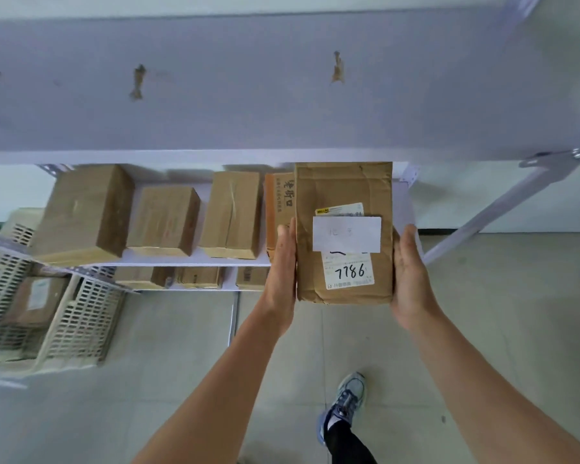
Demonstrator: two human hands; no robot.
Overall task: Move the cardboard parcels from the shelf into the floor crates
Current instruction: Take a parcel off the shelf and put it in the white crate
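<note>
Both hands held 1 cardboard parcel (344, 195), labelled 7786, at the right end of the shelf (195, 260), its near end out past the shelf's front edge. The left hand (282, 272) gripped its left side and the right hand (411, 279) clasped its right side. 4 more boxes (163, 221) sat in a row to its left. White floor crates (81, 316) stood far left, 1 holding a labelled packet (36, 299).

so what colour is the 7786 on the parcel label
Black handwriting on a white label, head view.
</note>
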